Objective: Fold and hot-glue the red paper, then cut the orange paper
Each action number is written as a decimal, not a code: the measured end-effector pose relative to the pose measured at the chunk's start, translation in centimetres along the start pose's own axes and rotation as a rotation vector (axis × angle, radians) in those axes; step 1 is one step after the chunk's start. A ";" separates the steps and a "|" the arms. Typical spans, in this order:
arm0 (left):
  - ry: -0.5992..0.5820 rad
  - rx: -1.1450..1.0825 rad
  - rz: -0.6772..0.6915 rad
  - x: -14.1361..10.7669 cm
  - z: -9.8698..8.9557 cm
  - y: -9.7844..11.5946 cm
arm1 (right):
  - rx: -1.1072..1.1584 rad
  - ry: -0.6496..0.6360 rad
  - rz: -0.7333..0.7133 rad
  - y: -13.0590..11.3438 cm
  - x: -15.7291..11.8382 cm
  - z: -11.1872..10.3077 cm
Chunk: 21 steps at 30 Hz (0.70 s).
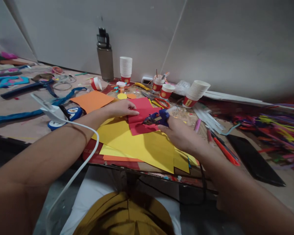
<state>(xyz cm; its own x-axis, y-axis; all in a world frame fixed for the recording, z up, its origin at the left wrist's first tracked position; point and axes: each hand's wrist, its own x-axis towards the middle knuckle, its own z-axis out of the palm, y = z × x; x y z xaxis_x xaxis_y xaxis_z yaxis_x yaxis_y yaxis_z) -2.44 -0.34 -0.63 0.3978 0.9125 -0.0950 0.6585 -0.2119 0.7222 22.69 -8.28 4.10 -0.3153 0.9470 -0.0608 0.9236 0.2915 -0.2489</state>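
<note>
My left hand [122, 108] grips the left edge of a folded sheet of red paper [139, 128], fingers pressed together on it. In my right hand [178, 129] is a blue hot glue gun [160, 117], with a pale glue stick coming out of its back. Its dark nozzle points left and sits right over the red paper; whether the two touch I cannot tell. Beneath lie overlapping yellow sheets [137, 147]. An orange sheet [93, 101] is beside my left forearm.
Paper cup stacks [125, 67] stand at the back near a bottle [105, 63]. Scissors [161, 102] lie behind the red paper. To the right are a red-handled tool [225, 150], a black phone [256, 160] and colourful pipe cleaners [284, 133]. A white cable [95, 147] crosses my left forearm.
</note>
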 end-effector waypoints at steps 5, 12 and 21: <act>-0.069 -0.063 -0.012 -0.9 -0.8 1.0 | 0.022 0.024 0.024 -1.0 -0.1 0.4; -0.055 -0.052 -0.039 -1.3 -1.5 1.3 | 0.045 0.050 -0.074 -2.1 0.0 1.8; -0.027 -0.069 -0.070 -0.7 -0.9 0.8 | 0.074 0.043 -0.041 -1.4 0.1 1.7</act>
<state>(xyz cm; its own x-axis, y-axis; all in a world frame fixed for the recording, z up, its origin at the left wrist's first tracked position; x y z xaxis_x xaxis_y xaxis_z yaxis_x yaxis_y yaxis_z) -2.73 -0.83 0.63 0.3698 0.9143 -0.1649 0.6405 -0.1223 0.7581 21.01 -8.81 2.76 -0.3410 0.9400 -0.0081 0.8911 0.3205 -0.3213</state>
